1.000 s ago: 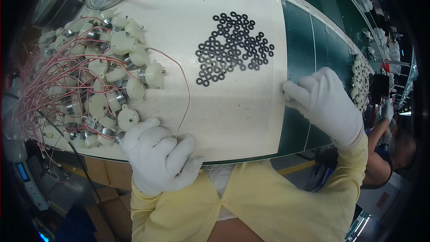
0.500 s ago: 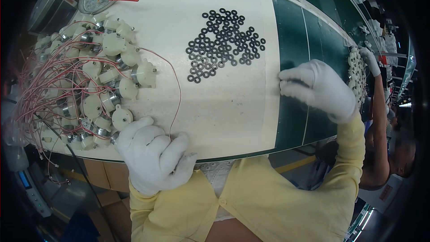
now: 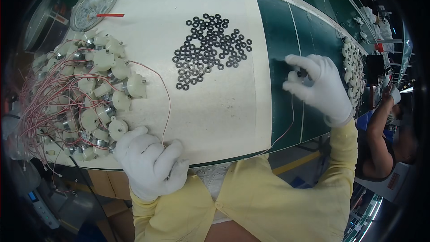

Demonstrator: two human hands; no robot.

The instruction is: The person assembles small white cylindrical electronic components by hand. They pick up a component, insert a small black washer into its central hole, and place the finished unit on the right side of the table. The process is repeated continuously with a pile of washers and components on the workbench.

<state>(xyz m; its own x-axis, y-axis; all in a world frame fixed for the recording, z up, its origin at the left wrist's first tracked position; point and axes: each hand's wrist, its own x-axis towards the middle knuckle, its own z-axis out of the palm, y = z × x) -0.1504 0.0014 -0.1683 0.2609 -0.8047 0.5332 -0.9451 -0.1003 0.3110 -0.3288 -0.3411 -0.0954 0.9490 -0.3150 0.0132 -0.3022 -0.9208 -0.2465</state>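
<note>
My left hand [image 3: 154, 163], in a white glove, is closed at the table's near edge, beside a heap of small geared motors [image 3: 103, 60]. A thin red wire [image 3: 169, 101] curves from the heap down to its fingers. What else that hand holds is hidden. Over the green mat on the right, my gloved right hand [image 3: 320, 87] curls its thumb and fingers around a small wired motor [image 3: 303, 73]. Only a dark and silvery bit of it shows. Its wire [image 3: 293, 116] hangs down and runs left along the table edge. Several black rings [image 3: 208, 40] lie spread on the white sheet.
A round clear-lidded container [image 3: 95, 4] and a red strip [image 3: 110, 15] are at the far left. More pale parts [image 3: 353, 74] line the mat's right edge. Another person's arm [image 3: 380, 118] reaches in on the far right. Cardboard boxes [image 3: 109, 183] stand below the table.
The view has shifted slightly, moving the table items left and down. My right hand has turned, and a dark part and its trailing wire now show there. My left hand stays closed at the edge.
</note>
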